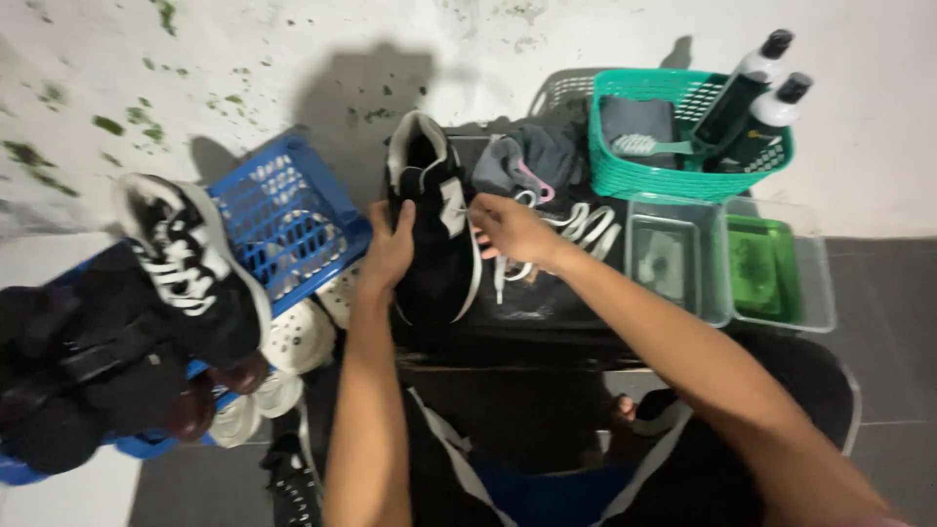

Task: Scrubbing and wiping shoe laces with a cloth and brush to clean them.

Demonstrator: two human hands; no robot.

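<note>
Black suede and mesh under my palms: from the head view, the sneaker [429,234] lies on the dark table [547,322] right in front of me, toe toward me, heel toward the wall. My left hand [388,252] is wrapped around its left side, holding it steady. My right hand [509,226] sits at the eyelets with fingers pinched close together; I think on a lace end, though I cannot tell for sure. A white lace [586,226] lies loose on the table just right of the shoe, so I judge the lacing is part way: pulled out of at least part of the shoe, with the shoe itself not yet touched by brush or water.

A grey cloth [527,156] is bunched behind the shoe. Further right stands a teal basket [625,181] with a brush [649,146] and two bottles [752,107]: dark bodies, white shoulders, black caps, leaning to the right, one with a small yellow mark on its label. In front of the basket sit two clear tubs [727,263], the left holding cloudy water, the right something green.

On my left a blue basket [293,215] leans by the wall, with another black-and-white shoe [185,263] resting on a heap of dark shoes
</note>
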